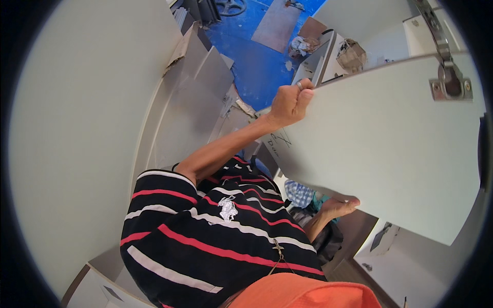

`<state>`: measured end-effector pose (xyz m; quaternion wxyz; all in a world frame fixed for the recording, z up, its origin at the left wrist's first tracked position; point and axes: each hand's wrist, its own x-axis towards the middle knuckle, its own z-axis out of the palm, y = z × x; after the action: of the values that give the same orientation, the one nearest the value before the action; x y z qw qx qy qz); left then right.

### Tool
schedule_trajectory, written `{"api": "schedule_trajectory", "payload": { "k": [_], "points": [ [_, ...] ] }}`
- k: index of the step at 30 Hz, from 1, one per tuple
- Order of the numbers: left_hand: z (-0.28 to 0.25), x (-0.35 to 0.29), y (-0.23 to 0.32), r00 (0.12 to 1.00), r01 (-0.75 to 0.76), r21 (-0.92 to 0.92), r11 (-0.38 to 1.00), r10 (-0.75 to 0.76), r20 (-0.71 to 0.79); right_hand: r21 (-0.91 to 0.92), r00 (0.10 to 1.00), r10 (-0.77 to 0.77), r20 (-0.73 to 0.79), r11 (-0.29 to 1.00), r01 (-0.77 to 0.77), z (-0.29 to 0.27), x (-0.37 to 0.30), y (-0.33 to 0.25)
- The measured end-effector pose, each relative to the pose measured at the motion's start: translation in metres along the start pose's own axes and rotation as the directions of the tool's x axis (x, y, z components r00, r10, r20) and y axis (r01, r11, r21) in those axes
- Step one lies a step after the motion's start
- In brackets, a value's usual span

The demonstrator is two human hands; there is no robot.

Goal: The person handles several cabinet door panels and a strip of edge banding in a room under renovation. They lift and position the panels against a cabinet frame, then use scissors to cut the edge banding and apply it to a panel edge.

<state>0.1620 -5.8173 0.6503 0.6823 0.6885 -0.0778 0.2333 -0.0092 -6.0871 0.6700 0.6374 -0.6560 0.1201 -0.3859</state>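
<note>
A large white cabinet door panel (380,143) is held between my two hands, tilted across the right side of the head view. My left hand (291,105), with a ring on one finger, is closed around its upper edge near the left corner. Lower down, my right hand (338,207) grips the opposite edge, its thumb resting along it. A metal hinge (452,84) is fixed to the panel's far right part, with its arm reaching upward. Dark handwritten marks show on the panel beside my left wrist.
A tall pale panel (87,128) fills the left side. Grey boards (192,92) lean beyond it. On the blue floor (251,51) lie a brown board (277,23) and scraps. A brown paper bag (352,55) sits behind the door panel. White cabinet parts (395,256) stand at lower right.
</note>
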Motion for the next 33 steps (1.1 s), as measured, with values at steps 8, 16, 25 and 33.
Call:
{"api": "schedule_trajectory", "payload": {
  "k": [8,16,25,33],
  "points": [
    [-0.067,0.093,-0.11,0.856,-0.234,0.372,0.898,0.372,-0.359,0.194,0.984,0.044,0.173,0.978,-0.078,0.155,0.063,0.086],
    [-0.134,0.111,-0.228,0.749,0.142,0.871,0.471,0.524,-0.406,0.325,0.879,-0.013,0.477,0.932,-0.162,0.293,0.113,0.178],
    [-0.121,0.133,-0.384,0.617,-0.134,0.401,0.906,0.393,-0.682,0.446,0.664,-0.255,0.703,0.885,-0.132,0.428,0.132,0.407],
    [-0.048,0.272,-0.495,0.621,0.009,0.328,0.945,0.252,-0.742,0.318,0.659,-0.359,0.661,0.929,0.186,0.496,0.223,0.465]
  ]
}}
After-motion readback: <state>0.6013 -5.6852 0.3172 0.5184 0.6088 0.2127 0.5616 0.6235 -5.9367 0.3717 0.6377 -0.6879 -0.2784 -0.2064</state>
